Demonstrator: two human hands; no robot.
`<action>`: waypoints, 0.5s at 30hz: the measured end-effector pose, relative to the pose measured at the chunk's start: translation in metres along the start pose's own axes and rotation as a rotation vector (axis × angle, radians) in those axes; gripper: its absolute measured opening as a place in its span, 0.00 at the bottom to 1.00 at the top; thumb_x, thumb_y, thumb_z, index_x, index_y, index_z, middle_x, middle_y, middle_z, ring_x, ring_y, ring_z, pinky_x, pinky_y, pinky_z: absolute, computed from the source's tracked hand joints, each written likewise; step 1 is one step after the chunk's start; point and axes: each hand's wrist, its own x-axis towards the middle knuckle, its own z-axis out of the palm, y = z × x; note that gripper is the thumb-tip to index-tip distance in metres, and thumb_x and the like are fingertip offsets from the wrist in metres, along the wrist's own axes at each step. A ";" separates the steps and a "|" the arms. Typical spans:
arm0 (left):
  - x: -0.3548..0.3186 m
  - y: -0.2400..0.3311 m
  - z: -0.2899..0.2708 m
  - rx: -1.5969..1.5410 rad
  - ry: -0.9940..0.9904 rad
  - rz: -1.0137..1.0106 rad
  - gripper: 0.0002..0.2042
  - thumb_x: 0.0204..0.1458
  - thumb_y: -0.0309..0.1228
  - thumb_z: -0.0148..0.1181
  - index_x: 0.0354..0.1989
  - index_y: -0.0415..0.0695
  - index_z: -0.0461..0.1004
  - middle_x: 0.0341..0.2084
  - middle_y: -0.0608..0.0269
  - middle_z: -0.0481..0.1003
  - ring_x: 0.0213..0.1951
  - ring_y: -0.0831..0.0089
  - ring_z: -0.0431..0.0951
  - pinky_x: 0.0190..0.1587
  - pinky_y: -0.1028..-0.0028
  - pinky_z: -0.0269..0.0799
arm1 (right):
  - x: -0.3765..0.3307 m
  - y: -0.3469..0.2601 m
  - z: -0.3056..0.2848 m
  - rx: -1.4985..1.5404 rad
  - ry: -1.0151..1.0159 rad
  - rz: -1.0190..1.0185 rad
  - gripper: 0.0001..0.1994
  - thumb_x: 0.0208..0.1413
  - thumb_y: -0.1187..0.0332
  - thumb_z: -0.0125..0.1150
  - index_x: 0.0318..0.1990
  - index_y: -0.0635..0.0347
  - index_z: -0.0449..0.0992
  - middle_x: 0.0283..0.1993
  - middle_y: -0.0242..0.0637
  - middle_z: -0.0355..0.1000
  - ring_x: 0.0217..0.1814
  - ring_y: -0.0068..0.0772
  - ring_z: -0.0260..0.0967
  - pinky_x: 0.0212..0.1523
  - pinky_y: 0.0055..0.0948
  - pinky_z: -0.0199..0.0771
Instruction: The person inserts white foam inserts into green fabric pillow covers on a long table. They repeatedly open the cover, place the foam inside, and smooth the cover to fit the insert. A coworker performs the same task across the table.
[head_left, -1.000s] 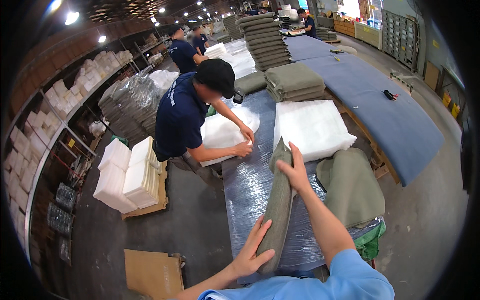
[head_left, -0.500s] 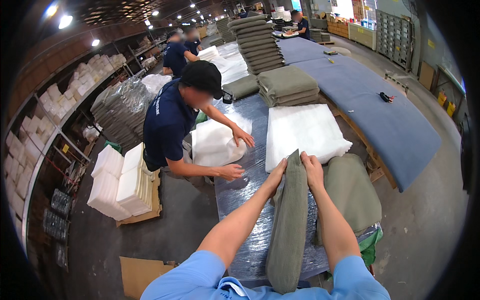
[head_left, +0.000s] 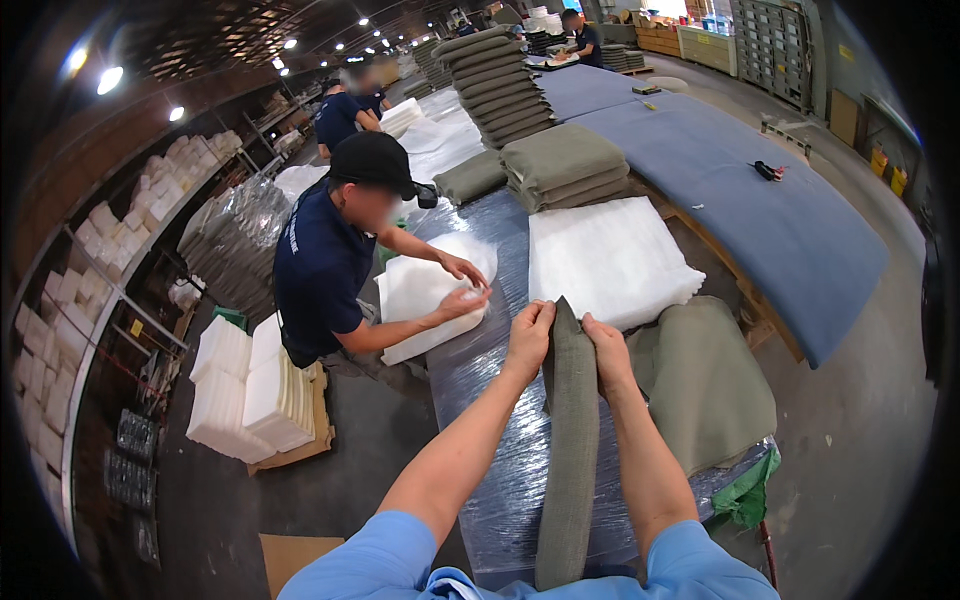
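An olive-grey fabric cushion cover (head_left: pixel 568 450) stretches from my hands back toward my body, its narrow side facing up. My left hand (head_left: pixel 530 338) is closed on the left of its far, pointed corner. On the right of that corner, my right hand (head_left: pixel 606 352) grips the fabric too. Whether anything is inside the cover cannot be seen. Just beyond my hands lies a stack of white padding (head_left: pixel 612 262). More olive-grey covers (head_left: pixel 712 390) are heaped right of my right forearm. Underneath is a table wrapped in clear plastic (head_left: pixel 480 400).
At the left, a co-worker (head_left: pixel 330 250) in dark blue handles a white pad (head_left: pixel 425 300). Folded olive covers (head_left: pixel 563 165) and a tall cushion stack (head_left: pixel 497 85) stand farther back. A blue-covered table (head_left: pixel 740 200) runs along the right. White foam blocks (head_left: pixel 255 395) sit on the floor at left.
The cover has turned and shows a narrower, straighter side. My left hand has shifted left, away from the right one. The co-worker's hands have come together at the white pad.
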 end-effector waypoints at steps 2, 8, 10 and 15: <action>0.005 0.007 0.006 0.160 0.109 0.020 0.17 0.70 0.41 0.55 0.32 0.43 0.77 0.25 0.77 0.72 0.30 0.85 0.66 0.33 0.75 0.63 | -0.004 0.003 0.000 -0.035 -0.045 0.003 0.22 0.70 0.52 0.57 0.38 0.64 0.83 0.32 0.27 0.76 0.32 0.19 0.69 0.36 0.24 0.69; 0.014 0.011 0.018 0.502 0.329 0.134 0.32 0.69 0.51 0.52 0.20 0.34 0.70 0.13 0.62 0.65 0.22 0.75 0.64 0.28 0.62 0.61 | -0.016 0.017 0.006 -0.108 0.048 -0.059 0.20 0.70 0.56 0.57 0.33 0.64 0.82 0.29 0.26 0.74 0.31 0.18 0.67 0.34 0.24 0.66; 0.020 0.007 0.018 0.602 0.336 0.145 0.32 0.69 0.52 0.49 0.22 0.33 0.73 0.18 0.46 0.71 0.23 0.56 0.71 0.32 0.56 0.66 | -0.017 0.023 0.009 -0.151 0.080 -0.091 0.20 0.69 0.58 0.56 0.28 0.63 0.78 0.27 0.25 0.71 0.30 0.17 0.64 0.33 0.24 0.64; 0.032 -0.010 0.008 0.646 0.387 0.197 0.34 0.69 0.55 0.49 0.19 0.34 0.72 0.14 0.55 0.71 0.21 0.66 0.69 0.30 0.60 0.65 | -0.017 0.030 0.021 -0.130 0.040 -0.129 0.21 0.70 0.58 0.56 0.26 0.64 0.74 0.25 0.24 0.68 0.30 0.17 0.62 0.32 0.27 0.63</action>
